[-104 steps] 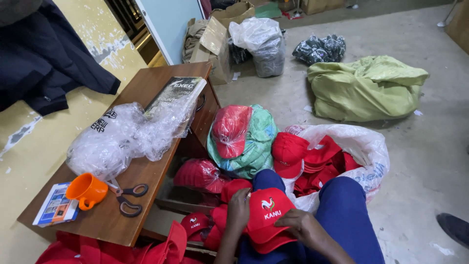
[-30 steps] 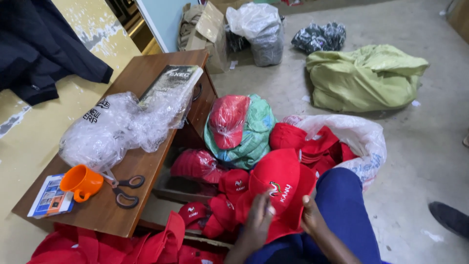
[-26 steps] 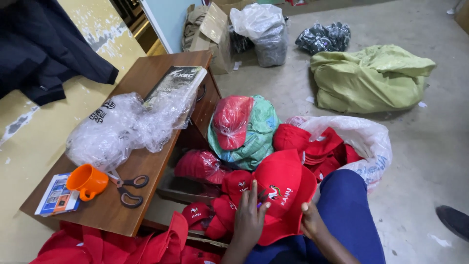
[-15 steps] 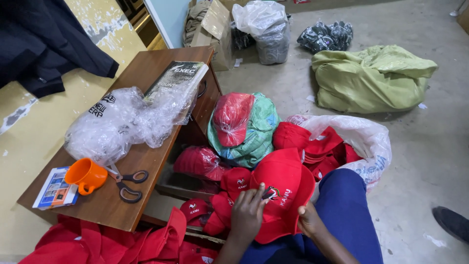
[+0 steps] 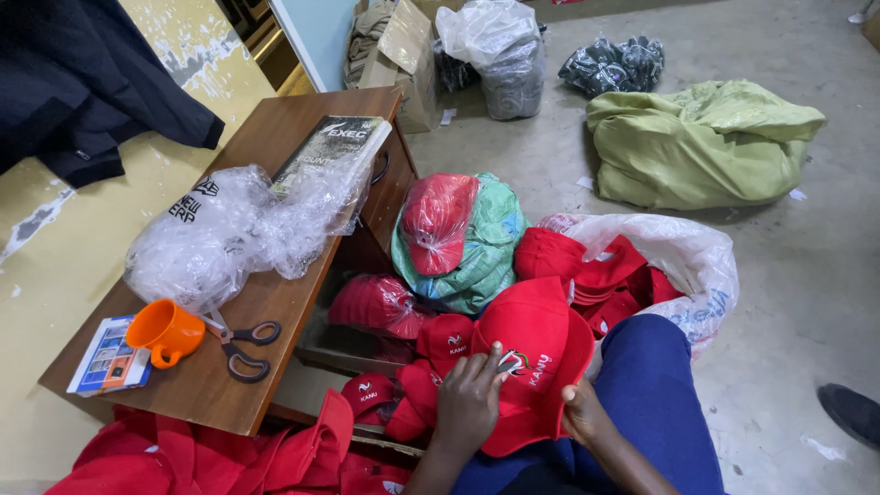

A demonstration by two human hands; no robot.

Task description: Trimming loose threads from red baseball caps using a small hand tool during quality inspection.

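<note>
Gripping a red cloth cap [image 5: 532, 353] over the lap, the left hand [image 5: 469, 403] presses closed fingers on its rounded crown; the right hand [image 5: 587, 414] pinches its edge, near crinkled plastic-wrapped caps [image 5: 378, 304].

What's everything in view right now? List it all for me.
red cap: one, in both hands
loose caps: many, red, in white sack and by the desk
wrapped caps: two bundles, red, beside the desk
desk: one, brown, left
orange cup: one, desk front
scissors: one, black handles, beside cup
clear plastic: heap, on desk
green sack: one, floor, right
left hand: on cap front
right hand: gripping cap edge
</note>
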